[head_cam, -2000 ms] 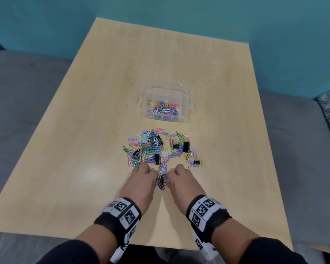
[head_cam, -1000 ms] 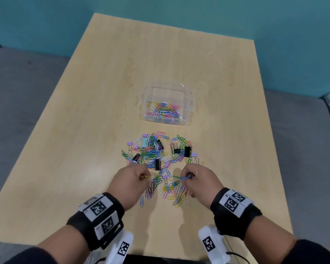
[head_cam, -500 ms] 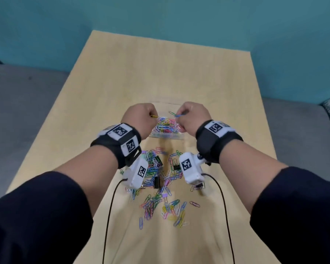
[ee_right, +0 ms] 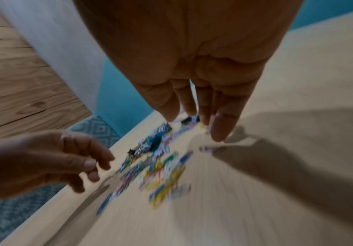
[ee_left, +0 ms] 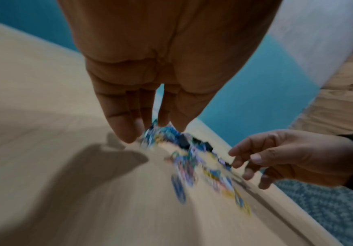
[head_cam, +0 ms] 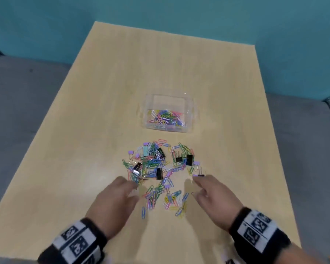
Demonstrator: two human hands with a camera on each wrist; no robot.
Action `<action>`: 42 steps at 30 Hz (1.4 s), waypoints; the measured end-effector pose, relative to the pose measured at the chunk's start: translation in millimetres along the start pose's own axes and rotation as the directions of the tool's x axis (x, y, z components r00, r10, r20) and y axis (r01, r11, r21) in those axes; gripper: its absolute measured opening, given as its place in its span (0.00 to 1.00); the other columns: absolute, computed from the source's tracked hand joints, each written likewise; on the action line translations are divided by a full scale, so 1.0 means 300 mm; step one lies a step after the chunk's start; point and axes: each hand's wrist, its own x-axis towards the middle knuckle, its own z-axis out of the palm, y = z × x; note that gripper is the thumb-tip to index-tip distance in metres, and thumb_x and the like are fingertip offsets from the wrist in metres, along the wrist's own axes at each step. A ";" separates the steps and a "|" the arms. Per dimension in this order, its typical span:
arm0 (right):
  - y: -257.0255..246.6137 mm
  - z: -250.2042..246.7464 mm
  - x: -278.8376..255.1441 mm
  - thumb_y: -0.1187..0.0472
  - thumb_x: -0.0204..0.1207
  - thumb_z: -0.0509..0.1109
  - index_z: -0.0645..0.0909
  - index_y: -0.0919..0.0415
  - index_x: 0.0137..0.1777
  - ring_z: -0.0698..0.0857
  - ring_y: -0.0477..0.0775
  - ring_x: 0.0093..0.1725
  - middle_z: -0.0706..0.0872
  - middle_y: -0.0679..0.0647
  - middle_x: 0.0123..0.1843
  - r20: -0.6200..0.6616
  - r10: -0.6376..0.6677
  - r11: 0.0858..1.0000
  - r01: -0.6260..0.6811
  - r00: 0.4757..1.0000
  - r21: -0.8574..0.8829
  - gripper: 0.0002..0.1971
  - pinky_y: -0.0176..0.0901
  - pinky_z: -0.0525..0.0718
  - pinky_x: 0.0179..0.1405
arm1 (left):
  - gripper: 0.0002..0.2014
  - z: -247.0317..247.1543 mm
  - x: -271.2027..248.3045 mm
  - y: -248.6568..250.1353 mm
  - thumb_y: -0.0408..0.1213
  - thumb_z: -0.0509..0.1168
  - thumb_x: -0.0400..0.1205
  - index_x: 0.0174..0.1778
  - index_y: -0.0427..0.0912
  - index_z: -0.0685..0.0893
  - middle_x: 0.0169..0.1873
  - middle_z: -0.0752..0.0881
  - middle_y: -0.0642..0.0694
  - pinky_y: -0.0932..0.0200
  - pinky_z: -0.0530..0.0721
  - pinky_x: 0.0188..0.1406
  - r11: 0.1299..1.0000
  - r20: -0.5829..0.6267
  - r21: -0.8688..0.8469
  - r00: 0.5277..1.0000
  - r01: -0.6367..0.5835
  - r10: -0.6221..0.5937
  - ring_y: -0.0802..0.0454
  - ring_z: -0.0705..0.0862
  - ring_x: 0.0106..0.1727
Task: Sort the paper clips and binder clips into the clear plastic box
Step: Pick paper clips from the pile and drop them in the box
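A clear plastic box (head_cam: pixel 190 119) stands mid-table with several coloured paper clips (head_cam: pixel 166 119) inside. In front of it lies a heap of coloured paper clips (head_cam: pixel 156 164) mixed with black binder clips (head_cam: pixel 159 173) and small purple ones (head_cam: pixel 196 163). A smaller scatter of paper clips (head_cam: pixel 168 200) lies nearer me. My left hand (head_cam: pixel 122 189) hovers at the heap's near left edge, fingers loosely spread and empty. My right hand (head_cam: pixel 202 187) hovers at the near right edge, also relaxed and empty. Both wrist views are blurred; each shows straight fingers (ee_left: pixel 124 126) (ee_right: pixel 219 126) over the clips.
The wooden table (head_cam: pixel 103 92) ends at a teal wall at the back. Grey upholstered seats (head_cam: pixel 17 96) flank it left and right. Bare tabletop surrounds the box and the heap.
Half a second ago both hands pinched paper clips over the box. They have since let go and come back to the near edge of the heap, empty.
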 end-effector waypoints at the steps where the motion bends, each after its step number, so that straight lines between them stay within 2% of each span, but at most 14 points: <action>1: 0.021 0.035 -0.032 0.54 0.77 0.64 0.76 0.52 0.69 0.82 0.51 0.55 0.77 0.48 0.56 0.004 0.034 0.999 -0.034 0.999 0.029 0.20 0.39 0.76 0.56 | 0.11 0.031 -0.039 -0.020 0.42 0.72 0.73 0.51 0.52 0.84 0.43 0.78 0.54 0.52 0.84 0.41 0.998 0.014 -0.014 0.998 0.061 -0.061 0.52 0.84 0.37; 4: 0.038 0.116 -0.079 0.56 0.73 0.66 0.76 0.51 0.67 0.80 0.54 0.51 0.72 0.48 0.53 -0.072 0.094 0.994 -0.090 0.993 0.060 0.20 0.46 0.78 0.56 | 0.17 0.098 -0.095 -0.036 0.41 0.75 0.71 0.56 0.51 0.83 0.45 0.77 0.53 0.55 0.82 0.42 0.984 0.002 -0.076 0.987 0.160 -0.160 0.53 0.84 0.36; 7: -0.006 0.167 -0.076 0.58 0.73 0.69 0.77 0.52 0.66 0.77 0.58 0.55 0.70 0.49 0.53 -0.145 0.078 0.997 -0.073 0.986 0.040 0.20 0.47 0.77 0.59 | 0.22 0.144 -0.082 0.011 0.44 0.74 0.72 0.62 0.51 0.80 0.47 0.74 0.53 0.56 0.79 0.45 0.986 -0.015 -0.101 0.991 0.129 -0.131 0.51 0.82 0.41; 11: -0.110 0.203 -0.051 0.53 0.73 0.70 0.72 0.52 0.72 0.73 0.57 0.61 0.70 0.52 0.59 -0.063 0.005 1.000 -0.005 0.998 -0.002 0.26 0.44 0.73 0.64 | 0.25 0.181 -0.032 0.088 0.46 0.72 0.73 0.66 0.50 0.76 0.51 0.73 0.49 0.54 0.78 0.47 0.995 0.008 -0.026 0.995 0.096 -0.096 0.46 0.80 0.50; 15: -0.158 0.216 -0.015 0.53 0.72 0.73 0.68 0.53 0.71 0.72 0.58 0.58 0.68 0.53 0.59 -0.067 0.006 0.998 -0.011 0.998 -0.069 0.28 0.48 0.77 0.58 | 0.19 0.194 0.019 0.115 0.43 0.70 0.74 0.59 0.46 0.77 0.49 0.72 0.48 0.54 0.77 0.42 0.993 0.006 0.015 0.993 0.114 -0.114 0.44 0.80 0.46; 18: -0.174 0.226 0.006 0.55 0.76 0.71 0.73 0.57 0.64 0.74 0.60 0.55 0.70 0.55 0.57 -0.099 0.001 0.994 -0.012 0.995 -0.107 0.18 0.51 0.78 0.54 | 0.11 0.205 0.041 0.115 0.40 0.69 0.75 0.50 0.42 0.80 0.47 0.72 0.46 0.55 0.75 0.38 0.995 -0.009 0.040 0.995 0.096 -0.096 0.43 0.80 0.43; 21: -0.180 0.231 0.016 0.58 0.79 0.68 0.74 0.59 0.57 0.75 0.62 0.53 0.71 0.57 0.57 -0.123 -0.024 0.991 0.008 0.992 -0.132 0.10 0.50 0.75 0.49 | 0.07 0.215 0.050 0.114 0.39 0.67 0.77 0.46 0.41 0.79 0.47 0.73 0.44 0.52 0.76 0.37 0.996 -0.018 0.070 0.998 0.063 -0.062 0.41 0.79 0.43; 24: -0.180 0.232 0.023 0.64 0.78 0.65 0.75 0.60 0.57 0.76 0.64 0.52 0.73 0.59 0.57 -0.127 -0.056 0.984 0.034 0.990 -0.175 0.09 0.49 0.71 0.45 | 0.05 0.220 0.053 0.113 0.38 0.65 0.79 0.45 0.41 0.78 0.47 0.73 0.42 0.51 0.76 0.36 0.992 -0.020 0.121 0.999 0.035 -0.033 0.39 0.79 0.42; 27: -0.178 0.228 0.026 0.71 0.74 0.63 0.75 0.61 0.55 0.76 0.65 0.49 0.74 0.61 0.55 -0.109 -0.086 0.975 0.061 0.990 -0.214 0.11 0.48 0.67 0.40 | 0.02 0.219 0.054 0.119 0.36 0.63 0.80 0.45 0.42 0.78 0.48 0.73 0.42 0.53 0.72 0.34 0.988 -0.016 0.149 0.999 0.034 -0.032 0.39 0.78 0.42; 32: -0.161 0.208 0.022 0.72 0.75 0.61 0.73 0.59 0.51 0.73 0.61 0.43 0.71 0.58 0.52 -0.082 -0.060 0.971 0.039 0.995 -0.237 0.09 0.47 0.65 0.36 | 0.01 0.211 0.053 0.120 0.35 0.62 0.80 0.45 0.42 0.77 0.47 0.73 0.44 0.54 0.69 0.33 0.987 -0.016 0.151 0.999 0.048 -0.046 0.40 0.79 0.41; 35: -0.143 0.199 0.023 0.68 0.77 0.63 0.73 0.58 0.49 0.73 0.61 0.40 0.69 0.54 0.49 -0.090 -0.004 0.982 -0.013 0.996 -0.190 0.06 0.47 0.71 0.35 | 0.03 0.198 0.050 0.112 0.36 0.62 0.81 0.43 0.41 0.77 0.45 0.73 0.44 0.53 0.73 0.33 0.991 -0.014 0.120 0.998 0.064 -0.063 0.40 0.79 0.39; 37: -0.136 0.184 0.024 0.65 0.78 0.64 0.74 0.59 0.48 0.77 0.62 0.41 0.72 0.54 0.49 -0.098 0.039 0.992 -0.051 0.994 -0.116 0.02 0.49 0.77 0.38 | 0.05 0.187 0.051 0.105 0.37 0.62 0.81 0.40 0.41 0.76 0.43 0.74 0.45 0.54 0.75 0.35 0.993 -0.017 0.069 0.996 0.092 -0.091 0.41 0.79 0.39; 42: -0.111 0.151 0.033 0.65 0.76 0.66 0.77 0.60 0.42 0.80 0.59 0.42 0.77 0.55 0.45 -0.117 0.083 0.996 -0.078 0.990 0.052 0.02 0.50 0.80 0.42 | 0.06 0.151 0.066 0.082 0.35 0.65 0.78 0.35 0.45 0.79 0.37 0.78 0.51 0.57 0.72 0.35 0.977 0.000 -0.080 0.980 0.197 -0.197 0.48 0.79 0.38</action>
